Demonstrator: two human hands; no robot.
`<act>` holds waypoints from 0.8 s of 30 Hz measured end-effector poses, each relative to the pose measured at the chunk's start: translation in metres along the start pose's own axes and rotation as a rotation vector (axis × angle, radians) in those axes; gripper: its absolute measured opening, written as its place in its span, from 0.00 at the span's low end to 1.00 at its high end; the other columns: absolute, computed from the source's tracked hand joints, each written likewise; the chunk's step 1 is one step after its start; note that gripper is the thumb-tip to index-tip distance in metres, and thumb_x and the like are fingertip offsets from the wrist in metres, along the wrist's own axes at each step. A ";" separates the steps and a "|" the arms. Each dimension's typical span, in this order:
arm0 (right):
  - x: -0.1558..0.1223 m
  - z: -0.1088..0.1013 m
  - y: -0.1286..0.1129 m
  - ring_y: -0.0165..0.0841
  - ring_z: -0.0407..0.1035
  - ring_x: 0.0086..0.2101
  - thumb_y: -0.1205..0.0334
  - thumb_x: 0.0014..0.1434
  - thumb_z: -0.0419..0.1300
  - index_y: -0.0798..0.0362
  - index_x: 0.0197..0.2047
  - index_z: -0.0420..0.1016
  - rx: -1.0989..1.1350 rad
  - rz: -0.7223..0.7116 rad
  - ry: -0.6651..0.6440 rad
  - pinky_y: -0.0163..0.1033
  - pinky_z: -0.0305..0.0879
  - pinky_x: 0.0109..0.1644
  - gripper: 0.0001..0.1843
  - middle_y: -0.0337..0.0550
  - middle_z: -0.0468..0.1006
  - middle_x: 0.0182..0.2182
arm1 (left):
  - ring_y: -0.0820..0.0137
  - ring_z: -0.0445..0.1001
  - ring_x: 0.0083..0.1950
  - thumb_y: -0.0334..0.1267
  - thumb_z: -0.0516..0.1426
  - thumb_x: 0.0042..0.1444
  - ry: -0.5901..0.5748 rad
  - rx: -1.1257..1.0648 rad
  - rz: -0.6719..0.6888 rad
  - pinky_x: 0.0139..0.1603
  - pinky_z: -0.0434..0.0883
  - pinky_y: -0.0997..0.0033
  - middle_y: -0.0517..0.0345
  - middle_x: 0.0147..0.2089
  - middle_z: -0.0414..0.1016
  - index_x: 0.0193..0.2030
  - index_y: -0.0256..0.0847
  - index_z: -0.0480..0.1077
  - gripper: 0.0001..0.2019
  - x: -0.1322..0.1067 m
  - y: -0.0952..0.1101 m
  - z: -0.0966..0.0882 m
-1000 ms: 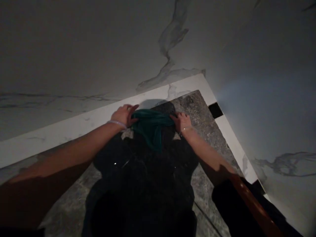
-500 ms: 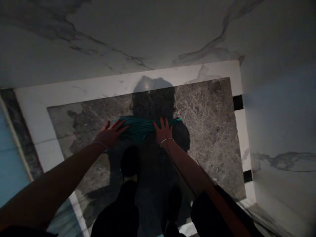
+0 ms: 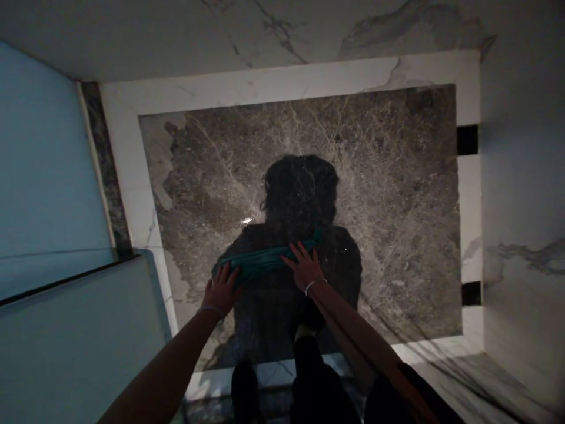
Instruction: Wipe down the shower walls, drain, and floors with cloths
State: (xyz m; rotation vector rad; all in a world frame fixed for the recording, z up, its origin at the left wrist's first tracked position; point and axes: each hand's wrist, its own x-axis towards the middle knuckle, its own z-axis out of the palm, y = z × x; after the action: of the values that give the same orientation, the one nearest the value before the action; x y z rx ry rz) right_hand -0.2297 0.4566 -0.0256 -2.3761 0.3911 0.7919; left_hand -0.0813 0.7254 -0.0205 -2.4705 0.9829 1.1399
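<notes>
Just below the centre of the frame, a green cloth [image 3: 260, 261] lies stretched in a narrow, wrinkled strip across a dark grey stone floor panel [image 3: 397, 206], its right end bunched and a little higher than its left. At the strip's left end the left hand [image 3: 223, 291] rests with fingers spread and laid over the fabric; the right hand [image 3: 306, 271] does likewise near the right end, the bunched tip showing beyond its fingertips. Neither hand is visibly closed around the cloth; whether the fingers pinch it underneath, I cannot tell. A pale bracelet [image 3: 315, 285] circles the right wrist, and a light band [image 3: 213, 308] the left. Over the middle falls a dark shadow [image 3: 302, 194], with a bright glint on the stone to its left. White edging [image 3: 286, 82] frames the panel, interrupted at the right by two black squares. Pale blue panels fill the left side, and a dark shoe [image 3: 246, 388] stands at bottom centre.
</notes>
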 end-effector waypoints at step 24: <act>-0.010 0.103 -0.129 0.47 0.32 0.74 0.71 0.66 0.49 0.34 0.72 0.56 -0.270 -0.075 -0.051 0.74 0.37 0.70 0.35 0.46 0.43 0.76 | 0.46 0.43 0.78 0.28 0.54 0.61 0.213 -0.263 0.098 0.69 0.57 0.34 0.47 0.79 0.43 0.70 0.43 0.62 0.29 -0.093 -0.110 0.133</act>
State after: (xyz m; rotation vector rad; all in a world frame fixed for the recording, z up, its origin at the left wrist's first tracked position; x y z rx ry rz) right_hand -0.2259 0.6222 -0.0279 -2.5954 0.1812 0.9170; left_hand -0.1288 0.9144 -0.0453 -2.8289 1.0831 1.1158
